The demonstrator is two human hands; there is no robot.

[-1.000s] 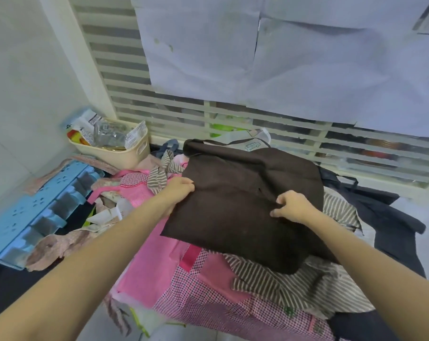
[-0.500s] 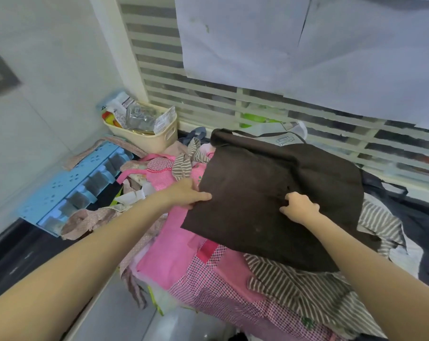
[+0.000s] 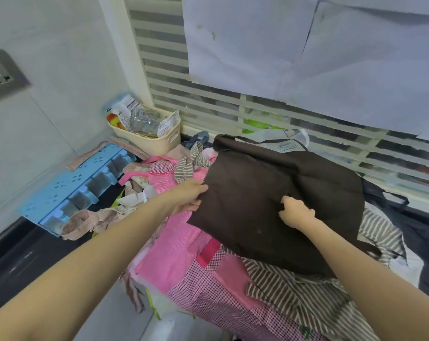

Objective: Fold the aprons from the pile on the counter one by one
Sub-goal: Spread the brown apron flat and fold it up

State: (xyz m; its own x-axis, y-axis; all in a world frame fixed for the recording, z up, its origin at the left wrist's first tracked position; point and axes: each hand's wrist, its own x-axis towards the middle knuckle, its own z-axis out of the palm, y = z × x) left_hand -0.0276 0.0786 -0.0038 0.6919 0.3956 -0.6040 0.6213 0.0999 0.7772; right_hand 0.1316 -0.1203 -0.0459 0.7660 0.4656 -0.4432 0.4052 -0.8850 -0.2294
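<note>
A dark brown apron (image 3: 277, 193), folded over, lies on top of a pile of aprons on the counter. My left hand (image 3: 186, 198) grips its left edge, thumb on top and fingers tucked under the cloth. My right hand (image 3: 295, 211) pinches a fold in the middle of the brown cloth. Beneath it lie a pink apron (image 3: 174, 242), a pink checked apron (image 3: 208, 291) and a brown-and-white striped apron (image 3: 307, 299). Its dark strap (image 3: 257, 141) loops at the far edge.
A blue plastic rack (image 3: 73, 188) leans by the left wall. A cream basket (image 3: 149, 141) of packets stands in the corner. Dark navy cloth (image 3: 415, 232) lies at the right. A slatted window with paper sheets (image 3: 307, 57) is behind. A wall socket (image 3: 1, 75) is at left.
Both hands keep their hold on the brown apron. The view has shifted so the pile sits further right and lower in frame; the apron's position on the pile looks unchanged.
</note>
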